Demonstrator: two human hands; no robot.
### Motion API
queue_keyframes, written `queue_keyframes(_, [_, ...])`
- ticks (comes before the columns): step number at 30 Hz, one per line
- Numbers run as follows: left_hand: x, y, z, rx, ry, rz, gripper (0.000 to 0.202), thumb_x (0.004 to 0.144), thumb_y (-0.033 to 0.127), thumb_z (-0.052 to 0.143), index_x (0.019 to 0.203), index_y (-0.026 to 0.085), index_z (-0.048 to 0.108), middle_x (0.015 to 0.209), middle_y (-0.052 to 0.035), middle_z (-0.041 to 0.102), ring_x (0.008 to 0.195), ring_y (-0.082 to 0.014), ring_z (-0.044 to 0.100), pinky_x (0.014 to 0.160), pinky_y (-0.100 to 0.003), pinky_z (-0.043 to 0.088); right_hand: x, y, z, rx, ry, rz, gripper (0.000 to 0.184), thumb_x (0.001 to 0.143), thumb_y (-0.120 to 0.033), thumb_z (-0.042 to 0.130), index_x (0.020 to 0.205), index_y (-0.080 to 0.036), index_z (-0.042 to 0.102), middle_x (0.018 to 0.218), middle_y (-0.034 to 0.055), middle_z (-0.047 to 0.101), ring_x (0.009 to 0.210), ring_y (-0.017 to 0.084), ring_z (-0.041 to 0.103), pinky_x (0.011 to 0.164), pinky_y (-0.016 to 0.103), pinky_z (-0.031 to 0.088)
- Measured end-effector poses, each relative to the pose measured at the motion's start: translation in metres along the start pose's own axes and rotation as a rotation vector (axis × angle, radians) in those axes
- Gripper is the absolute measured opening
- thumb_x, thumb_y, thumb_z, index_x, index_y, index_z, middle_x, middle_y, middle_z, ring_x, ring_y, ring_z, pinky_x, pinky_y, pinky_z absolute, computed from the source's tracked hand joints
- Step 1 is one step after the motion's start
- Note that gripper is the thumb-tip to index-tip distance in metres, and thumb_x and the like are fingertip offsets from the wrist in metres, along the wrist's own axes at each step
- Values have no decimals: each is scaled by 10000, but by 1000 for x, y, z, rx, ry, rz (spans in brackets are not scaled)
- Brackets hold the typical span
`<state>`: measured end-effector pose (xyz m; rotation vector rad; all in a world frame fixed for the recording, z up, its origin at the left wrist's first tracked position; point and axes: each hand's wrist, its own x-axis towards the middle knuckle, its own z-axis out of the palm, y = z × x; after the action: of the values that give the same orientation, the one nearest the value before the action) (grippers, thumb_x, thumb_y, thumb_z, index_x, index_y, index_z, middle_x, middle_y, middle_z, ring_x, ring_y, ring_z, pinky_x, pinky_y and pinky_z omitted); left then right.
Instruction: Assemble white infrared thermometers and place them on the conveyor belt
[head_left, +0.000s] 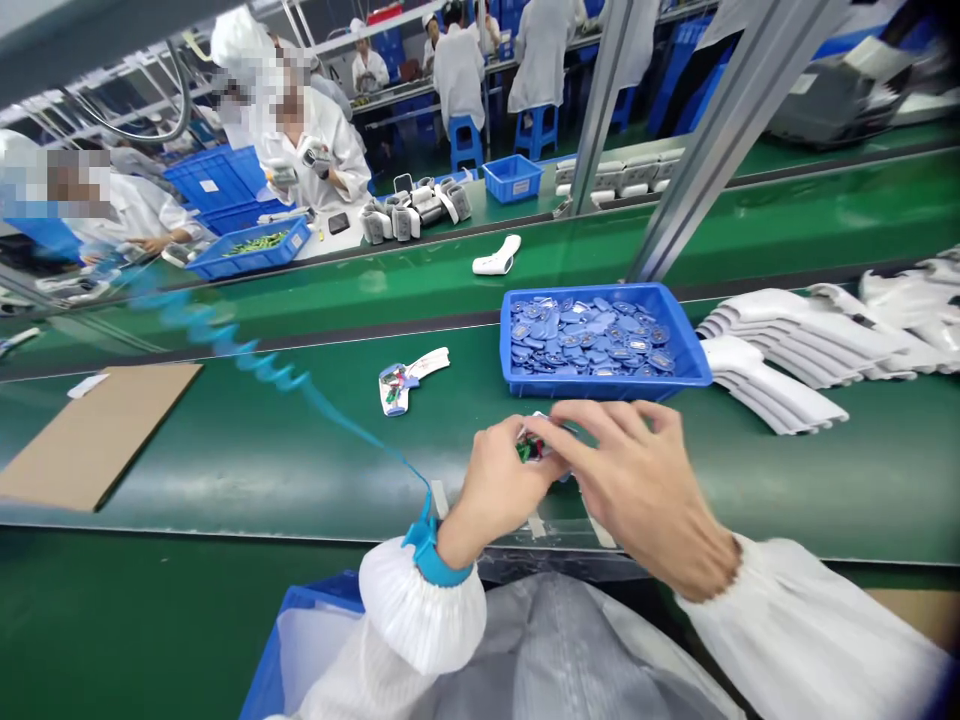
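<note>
My left hand (495, 480) and my right hand (637, 480) meet above the green belt, both pinching a small electronic part (531, 448). Its red and green components show between my fingers, and the rest is hidden. Just beyond my right fingertips sits a blue tray (600, 388) heaped with several flat blue parts with shiny centres. To the left, a white housing with coloured parts in it (401, 385) lies on the belt. A blue coiled wrist strap cord (277, 375) runs from my left wrist across the belt.
Stacked white plastic housings (780, 345) lie on the right of the green belt (225, 470). A cardboard sheet (90, 430) lies to the left. Aluminium posts (675, 170) rise behind the tray. Co-workers in white sit at a farther belt with blue crates.
</note>
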<state>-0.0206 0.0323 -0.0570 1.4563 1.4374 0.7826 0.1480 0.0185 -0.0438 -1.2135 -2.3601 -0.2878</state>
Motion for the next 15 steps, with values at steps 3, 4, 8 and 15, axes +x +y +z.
queue_keyframes(3, [1,-3,3,-114,-7,-14,83,764,231,690,791,176,636,717,-7,666,678,-147,581,616,-251,408,7,-5,5,-27,49,-89,386,926,-31,502,1199,-226,693,1186,28,726,947,207,607,875,446,329])
queue_keyframes(4, [1,-4,5,-160,-4,-51,91,764,239,689,789,178,626,672,2,641,632,-141,570,587,-247,399,5,-5,9,-39,65,-102,397,922,-23,503,1212,-220,690,1187,29,730,945,208,606,874,449,330])
queue_keyframes(8, [4,-11,9,-351,6,-172,177,769,296,725,828,172,614,633,16,588,537,-113,529,524,-235,392,-9,-2,18,-41,43,-84,447,922,3,494,1253,-231,682,1185,37,733,957,210,614,889,449,332])
queue_keyframes(15, [0,-24,-12,-556,-164,-226,451,860,560,703,945,120,648,672,-18,629,559,-106,530,545,-230,420,-41,85,5,17,125,423,237,991,-308,593,1117,-175,743,1147,139,699,1027,255,645,840,392,446])
